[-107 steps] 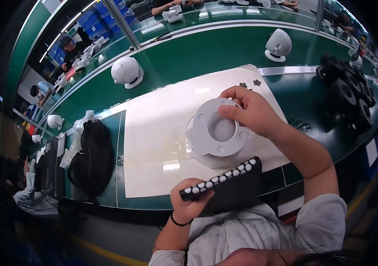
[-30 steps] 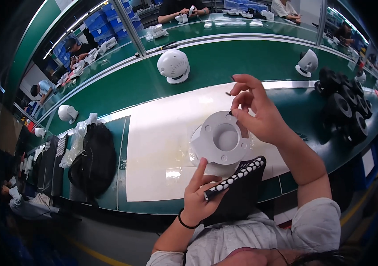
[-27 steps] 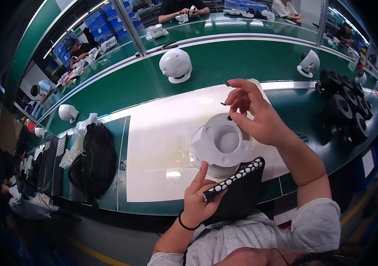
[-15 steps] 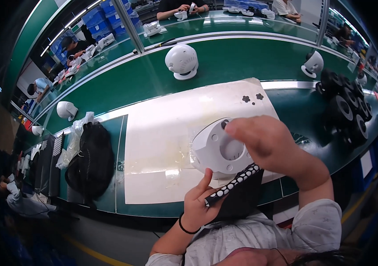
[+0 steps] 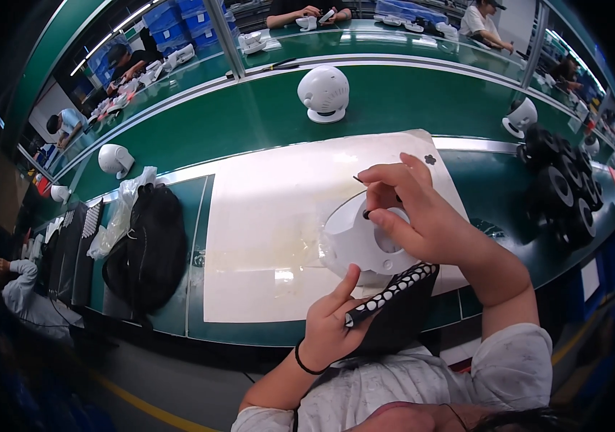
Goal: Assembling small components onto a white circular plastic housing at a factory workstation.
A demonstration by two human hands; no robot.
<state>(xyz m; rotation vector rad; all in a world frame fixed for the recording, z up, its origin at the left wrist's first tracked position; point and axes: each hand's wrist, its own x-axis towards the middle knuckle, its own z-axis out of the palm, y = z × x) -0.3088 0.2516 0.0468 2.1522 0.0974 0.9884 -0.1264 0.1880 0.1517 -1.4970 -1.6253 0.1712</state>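
My left hand (image 5: 332, 327) grips a folded black sheet with white dots (image 5: 392, 294), its thumb stretched up against the edge of a white rounded housing (image 5: 347, 241). The housing lies on the pale board, with a round recess partly covered by my right hand. Over it my right hand (image 5: 415, 209) is held with curled fingers. A small black pad (image 5: 366, 214) sits at its thumb tip, and a thin dark piece (image 5: 358, 178) shows by the index fingertip. A black flower-shaped piece (image 5: 430, 159) lies at the board's far right corner.
The pale board (image 5: 250, 288) covers the middle of the green bench. A black bag (image 5: 152, 252) and clear plastic (image 5: 116, 223) lie left; black round parts (image 5: 559, 187) are piled right. White camera-like units (image 5: 324, 93) stand beyond. People work at far benches.
My right hand has lifted its fingers up and away from the housing, showing the black pieces at its fingertips. My left hand keeps its grip on the dotted sheet. The whole view has shifted slightly.
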